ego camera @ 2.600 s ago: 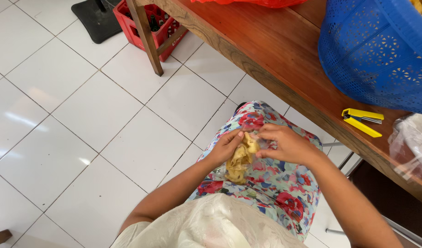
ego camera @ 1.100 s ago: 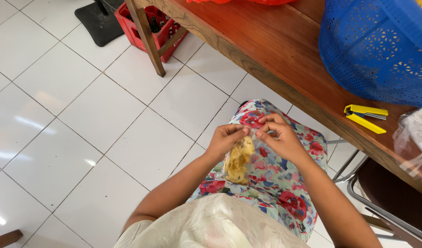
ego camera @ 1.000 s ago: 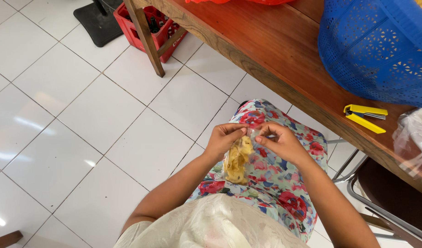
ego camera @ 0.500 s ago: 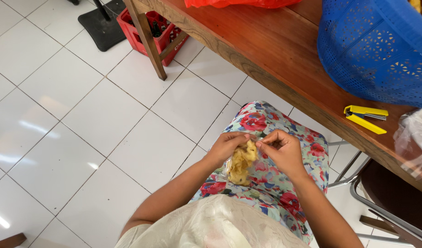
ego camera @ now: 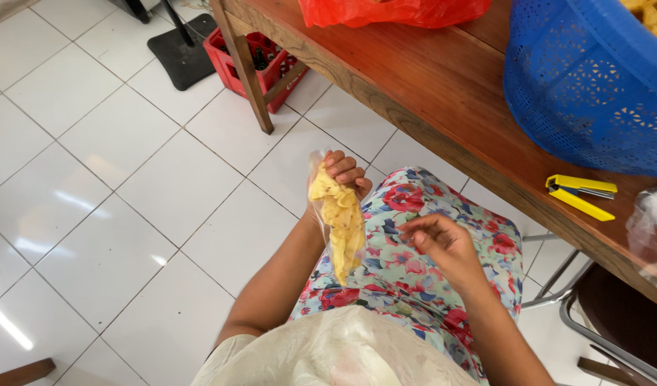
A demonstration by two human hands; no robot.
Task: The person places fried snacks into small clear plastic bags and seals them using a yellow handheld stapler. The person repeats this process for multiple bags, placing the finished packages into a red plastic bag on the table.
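Observation:
My left hand [ego camera: 345, 172] pinches the top of a small clear plastic bag of yellow chips [ego camera: 340, 224], which hangs down over my lap in a floral skirt [ego camera: 414, 279]. To the right, my right hand [ego camera: 437, 243] hovers apart from the bag, its fingers loosely curled and holding nothing.
A wooden table [ego camera: 443, 93] runs along the right, bearing a blue perforated basket [ego camera: 593, 78], a yellow stapler [ego camera: 582, 194], a red plastic bag [ego camera: 385, 11] and a clear bag [ego camera: 653, 229]. Under it stand a red crate [ego camera: 253, 61] and a black stand base [ego camera: 182, 57]. White tiled floor [ego camera: 128, 186] spreads left.
Both hands were at the bag's top on my lap. Now my left hand has lifted the bag alone, and my right hand has let go and moved away to the right.

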